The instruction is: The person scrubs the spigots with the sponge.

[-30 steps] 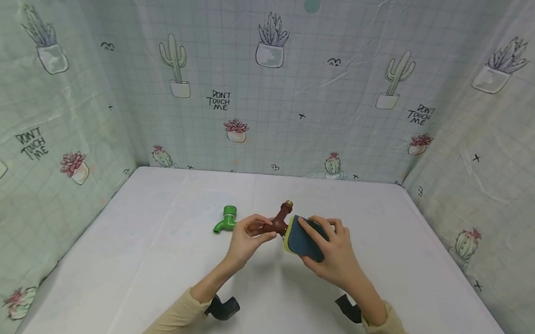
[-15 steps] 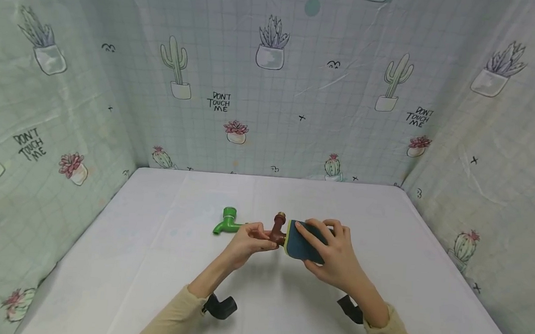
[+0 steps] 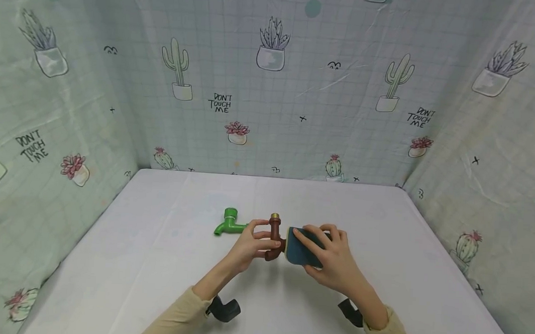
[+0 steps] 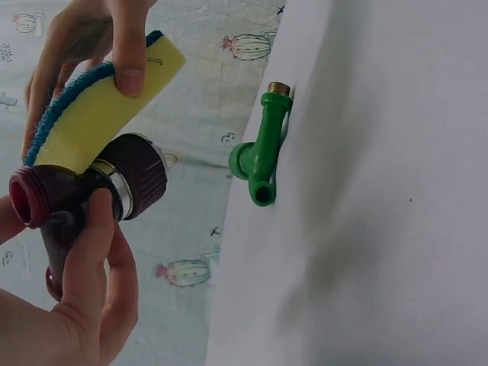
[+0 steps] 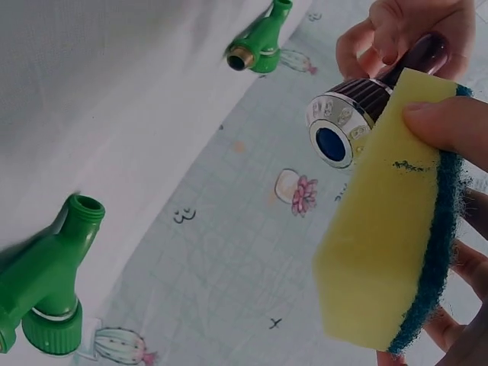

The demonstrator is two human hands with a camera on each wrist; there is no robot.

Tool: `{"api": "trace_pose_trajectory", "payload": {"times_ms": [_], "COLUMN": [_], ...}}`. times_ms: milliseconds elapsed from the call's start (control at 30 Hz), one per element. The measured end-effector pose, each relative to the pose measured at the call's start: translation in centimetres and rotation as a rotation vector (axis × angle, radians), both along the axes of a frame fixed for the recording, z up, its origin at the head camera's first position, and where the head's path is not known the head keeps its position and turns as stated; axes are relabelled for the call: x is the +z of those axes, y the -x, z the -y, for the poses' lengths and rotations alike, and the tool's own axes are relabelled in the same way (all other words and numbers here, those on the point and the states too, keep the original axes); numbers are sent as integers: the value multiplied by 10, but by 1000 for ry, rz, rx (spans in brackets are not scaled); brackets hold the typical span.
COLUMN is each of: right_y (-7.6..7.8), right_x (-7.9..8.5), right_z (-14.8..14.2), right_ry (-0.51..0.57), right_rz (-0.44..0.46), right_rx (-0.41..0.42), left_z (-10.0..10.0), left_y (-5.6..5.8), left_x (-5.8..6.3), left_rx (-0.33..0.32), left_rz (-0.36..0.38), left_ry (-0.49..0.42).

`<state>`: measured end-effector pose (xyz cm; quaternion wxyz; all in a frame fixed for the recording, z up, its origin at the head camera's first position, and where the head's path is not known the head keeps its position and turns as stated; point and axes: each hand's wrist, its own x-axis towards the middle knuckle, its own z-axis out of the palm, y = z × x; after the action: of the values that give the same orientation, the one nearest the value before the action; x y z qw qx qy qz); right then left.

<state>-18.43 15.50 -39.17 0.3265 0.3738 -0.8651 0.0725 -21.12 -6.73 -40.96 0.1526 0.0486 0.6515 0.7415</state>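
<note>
A dark brown tap (image 3: 274,231) with a ribbed, silver-ringed knob (image 4: 143,177) is held up over the table by my left hand (image 3: 251,246), thumb and fingers round its body. My right hand (image 3: 335,262) grips a sponge (image 3: 300,252), yellow with a dark blue scouring side (image 5: 436,244). In the left wrist view the sponge's yellow face (image 4: 95,114) lies against the tap's body beside the knob. Seen from the head, the blue side faces up and the sponge hides the tap's right part.
A green tap (image 3: 230,224) lies on the white table (image 3: 174,252) beyond my left hand. The right wrist view shows a second green tap (image 5: 57,274), nearer that camera. A dark curved piece (image 3: 225,309) sits below the left forearm. Cactus-print cloth (image 3: 270,112) walls the back and sides.
The brown tap has turned from leaning right to nearly upright and come slightly lower. My left fingers have shifted their hold on it. The sponge has moved down a little with my right hand.
</note>
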Motion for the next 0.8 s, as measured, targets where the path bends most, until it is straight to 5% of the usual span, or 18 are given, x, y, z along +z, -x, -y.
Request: {"api": "trace_pose_trajectory", "payload": {"times_ms": [167, 433, 600, 800], "right_y": [0, 2, 2, 3], "right_x": [-2, 0, 7, 10], "right_z": [0, -2, -3, -3], "right_ry": [-13, 2, 4, -11], "right_rz": [-4, 49, 77, 105], "right_rx": [11, 21, 16, -8], "left_z": [2, 7, 9, 9], "left_y": [1, 3, 5, 3], "left_x": [1, 2, 5, 7], "left_rx": [-49, -109, -113, -148], "left_rz": [18, -131, -136, -183], "left_ry": [55, 106, 58, 109]}}
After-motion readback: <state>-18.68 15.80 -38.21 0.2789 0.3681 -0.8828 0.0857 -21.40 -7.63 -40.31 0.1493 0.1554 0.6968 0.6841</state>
